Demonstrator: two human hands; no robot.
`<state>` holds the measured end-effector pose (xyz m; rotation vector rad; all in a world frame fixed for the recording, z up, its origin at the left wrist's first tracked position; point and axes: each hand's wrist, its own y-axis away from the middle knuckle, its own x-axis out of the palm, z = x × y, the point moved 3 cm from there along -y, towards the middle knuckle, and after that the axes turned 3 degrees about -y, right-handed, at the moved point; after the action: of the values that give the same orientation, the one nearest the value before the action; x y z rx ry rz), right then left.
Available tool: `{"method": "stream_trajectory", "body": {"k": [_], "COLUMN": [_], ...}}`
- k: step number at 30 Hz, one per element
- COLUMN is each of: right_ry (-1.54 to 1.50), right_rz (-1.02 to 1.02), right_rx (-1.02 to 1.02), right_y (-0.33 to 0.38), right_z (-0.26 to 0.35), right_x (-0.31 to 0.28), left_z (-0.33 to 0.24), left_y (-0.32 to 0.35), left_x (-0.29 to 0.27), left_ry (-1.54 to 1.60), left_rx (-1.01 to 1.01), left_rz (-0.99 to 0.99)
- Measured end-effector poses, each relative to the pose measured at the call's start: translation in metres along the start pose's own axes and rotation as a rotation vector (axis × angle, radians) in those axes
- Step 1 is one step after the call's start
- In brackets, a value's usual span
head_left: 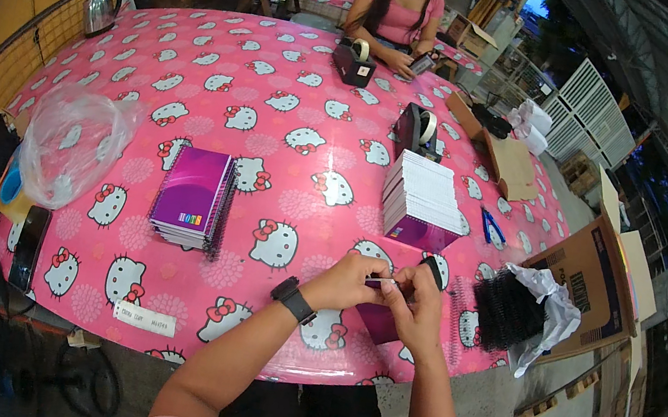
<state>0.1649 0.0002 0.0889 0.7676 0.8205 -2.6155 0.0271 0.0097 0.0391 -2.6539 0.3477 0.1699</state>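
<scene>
Close to the table's near edge, my left hand (347, 280) and my right hand (419, 302) meet over a small purple-covered notebook (377, 324). Both have their fingers closed on its upper edge, thumbs on the near side. What the fingertips do at that edge is partly hidden. Beyond them stands a block of notebooks (423, 195) with white page edges and purple covers. To the left lies a stack of purple notebooks (192, 190) bound with black spirals. A heap of black spiral coils (505, 310) rests right of my right hand, beside white crumpled paper (554, 318).
Blue-handled pliers (492, 227) lie right of the notebook block. Two tape dispensers (420, 133) (354, 63) stand farther back. A clear plastic bag (73, 145) and a phone (29, 248) are at left. An open cardboard box (588, 288) borders the right edge. Across the table sits a co-worker (395, 13).
</scene>
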Motion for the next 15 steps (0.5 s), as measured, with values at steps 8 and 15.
{"method": "stream_trajectory", "body": {"k": [8,15], "right_ry": [0.063,-0.158], "right_rz": [0.018,-0.156], "right_rx": [-0.08,-0.068], "right_y": [0.006,0.013], "right_z": [0.002,0.005], "right_x": [-0.002,-0.016], "left_z": [0.01,-0.006], "left_y": [-0.003,0.018], "left_x": [0.001,0.005], "left_ry": [-0.029,0.403], "left_rx": [-0.107,-0.169], "left_rz": [0.1,-0.263]}}
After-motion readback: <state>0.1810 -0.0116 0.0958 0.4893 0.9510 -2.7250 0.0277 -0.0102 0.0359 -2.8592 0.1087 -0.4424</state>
